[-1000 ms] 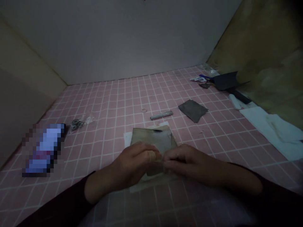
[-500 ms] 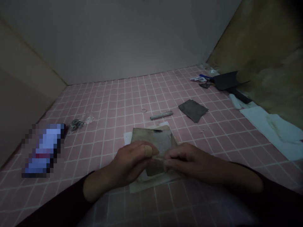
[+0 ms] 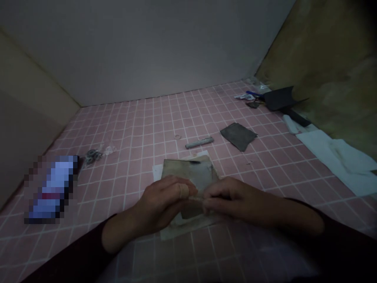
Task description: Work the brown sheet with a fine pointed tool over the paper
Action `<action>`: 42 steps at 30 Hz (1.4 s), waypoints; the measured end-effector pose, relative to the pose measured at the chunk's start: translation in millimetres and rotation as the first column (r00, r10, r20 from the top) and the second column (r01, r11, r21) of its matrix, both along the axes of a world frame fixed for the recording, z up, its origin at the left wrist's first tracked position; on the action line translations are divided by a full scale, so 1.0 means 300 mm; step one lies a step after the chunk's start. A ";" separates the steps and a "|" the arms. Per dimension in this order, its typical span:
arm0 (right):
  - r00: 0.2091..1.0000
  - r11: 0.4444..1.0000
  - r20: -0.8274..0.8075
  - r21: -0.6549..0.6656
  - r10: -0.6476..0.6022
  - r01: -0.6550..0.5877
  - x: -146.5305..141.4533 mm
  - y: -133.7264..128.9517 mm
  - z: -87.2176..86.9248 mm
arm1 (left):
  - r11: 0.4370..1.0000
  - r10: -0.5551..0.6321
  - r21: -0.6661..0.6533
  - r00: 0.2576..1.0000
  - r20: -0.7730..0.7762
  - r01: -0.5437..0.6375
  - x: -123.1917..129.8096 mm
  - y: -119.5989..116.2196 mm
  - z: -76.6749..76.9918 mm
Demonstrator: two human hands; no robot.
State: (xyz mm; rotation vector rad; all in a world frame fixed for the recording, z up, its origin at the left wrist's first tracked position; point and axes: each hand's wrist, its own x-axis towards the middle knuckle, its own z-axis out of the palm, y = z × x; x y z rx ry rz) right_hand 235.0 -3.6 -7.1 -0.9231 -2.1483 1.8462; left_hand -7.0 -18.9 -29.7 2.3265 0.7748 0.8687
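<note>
My left hand (image 3: 165,200), with a beige band around one finger, is closed in a pinch. Facing it, my right hand (image 3: 232,201) is pinched too, its fingertips slightly blurred. Between the two sets of fingertips is a small, thin pale piece (image 3: 199,195); its kind is too dim and small to make out. Both hands are above a worn greyish sheet (image 3: 187,169) with a dark smudge on its far edge. Under that sheet lie stained pale papers (image 3: 173,235), and a dark patch shows below the fingers.
Beyond the sheet are a grey rod-like tube (image 3: 199,142), a pale ring (image 3: 177,137) and dark grey sandpaper-like sheets (image 3: 238,136). At left lie a blurred-out phone (image 3: 55,188) and a bag of small round parts (image 3: 94,155). White paper (image 3: 332,161) and a curved black sheet (image 3: 279,98) are at right.
The view has shifted slightly, so objects on the table sit a little further left. Both hands keep their pinch over the sheet, with only small finger movement.
</note>
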 end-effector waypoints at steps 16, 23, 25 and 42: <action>1.000 0.990 0.016 -0.142 0.021 -0.018 0.006 0.008 -0.011 | 0.996 -0.001 0.088 1.000 -0.011 0.002 0.014 -0.003 0.010; 0.986 0.902 0.015 0.405 -0.167 0.147 -0.004 -0.033 -0.020 | 0.999 0.032 -0.041 0.999 0.035 -0.030 0.007 -0.003 0.043; 0.988 0.841 0.046 0.532 -0.146 0.100 -0.007 -0.052 -0.033 | 0.997 0.037 -0.066 0.999 0.023 -0.035 0.007 0.000 0.043; 0.988 0.821 0.069 0.567 -0.138 0.075 -0.010 -0.049 -0.022 | 0.999 0.023 -0.025 0.999 0.044 -0.022 0.004 0.001 0.037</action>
